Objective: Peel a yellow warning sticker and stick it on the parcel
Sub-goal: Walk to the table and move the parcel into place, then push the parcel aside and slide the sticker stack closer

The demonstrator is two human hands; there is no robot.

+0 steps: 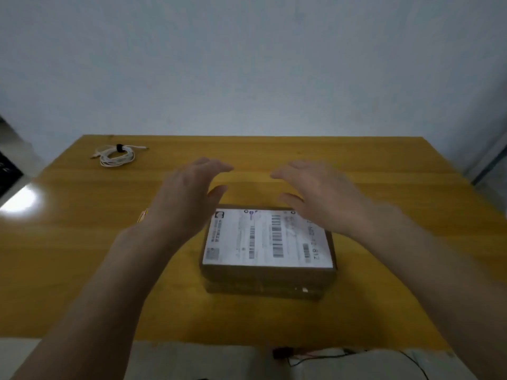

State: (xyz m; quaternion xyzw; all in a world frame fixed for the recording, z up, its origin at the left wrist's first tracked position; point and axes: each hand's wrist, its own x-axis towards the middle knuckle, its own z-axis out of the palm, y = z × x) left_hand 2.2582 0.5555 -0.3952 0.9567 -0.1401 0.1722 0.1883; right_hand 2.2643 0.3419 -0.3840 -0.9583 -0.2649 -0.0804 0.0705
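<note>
A brown cardboard parcel [270, 278] lies on the yellow wooden table [82, 242], its top covered by a white shipping label [267, 238] with barcodes. My left hand [186, 198] hovers above the parcel's far left corner, fingers spread and holding nothing. Over the far right corner my right hand [318, 196] is likewise spread and empty. A small yellow-and-red sliver, perhaps the warning sticker [143, 216], peeks out on the table just left of my left wrist; most of it is hidden.
A coiled white cable [116, 156] lies at the table's far left. A pale wall stands behind the table. Dark wires [315, 357] run on the floor below the near edge. A dark object sits off the left edge.
</note>
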